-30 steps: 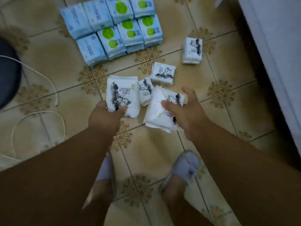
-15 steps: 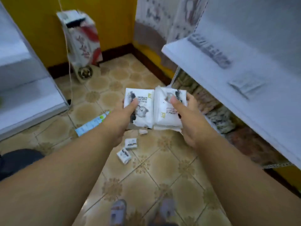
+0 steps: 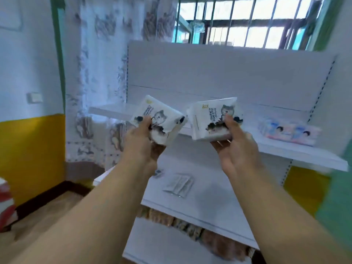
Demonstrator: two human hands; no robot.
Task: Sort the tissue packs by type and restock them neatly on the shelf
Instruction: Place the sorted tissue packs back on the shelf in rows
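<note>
Two white cat-print tissue packs were up in the air in front of the white shelf (image 3: pixel 297 155), one per hand. Left pack (image 3: pixel 158 119) tilted, clenched in the left hand (image 3: pixel 142 141), thumb across its face. Right pack (image 3: pixel 213 119) more level, grasped by the right hand (image 3: pixel 236 141), thumb on the print. Packs near each other, not touching. A pink-and-blue pack (image 3: pixel 289 133) lay on the upper board at right. Flat clear sachets (image 3: pixel 179 184) lay on the lower board. Barred window (image 3: pixel 247 21) behind, patterned curtain (image 3: pixel 99 73) at left

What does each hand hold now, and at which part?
Left hand holds cat-print tissue packs by their lower left corner. Right hand holds another such stack by its lower right edge, thumb on front.
</note>
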